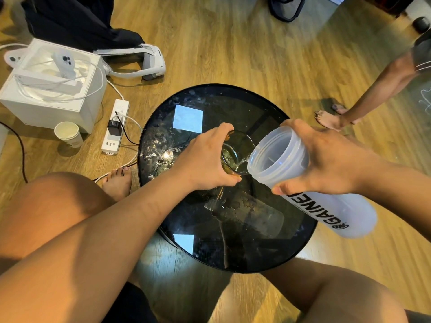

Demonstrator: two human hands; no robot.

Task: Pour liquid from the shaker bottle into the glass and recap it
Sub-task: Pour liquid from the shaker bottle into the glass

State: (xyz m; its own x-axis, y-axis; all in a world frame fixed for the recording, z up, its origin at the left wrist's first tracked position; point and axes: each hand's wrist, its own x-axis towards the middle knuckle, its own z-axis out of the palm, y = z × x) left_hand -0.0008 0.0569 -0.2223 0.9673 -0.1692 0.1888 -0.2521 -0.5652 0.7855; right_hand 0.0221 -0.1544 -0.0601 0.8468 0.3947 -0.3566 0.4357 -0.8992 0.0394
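You're mid-pour over the middle of the round black table [233, 108]: the shaker bottle [326, 212] lies almost flat in your right hand [326, 159], fingers wrapped round its neck, long axis running from the table's near-right edge in toward the centre, open mouth just right of the glass [240, 145]. Your left hand [205, 159] is curled round the glass, tipping its rim toward the bottle, with a thin stream [243, 161] bridging the two. My guess: next bit hinges on swinging the bottle's base down until it stands upright, and fwiw I can't spot the cap anywhere.
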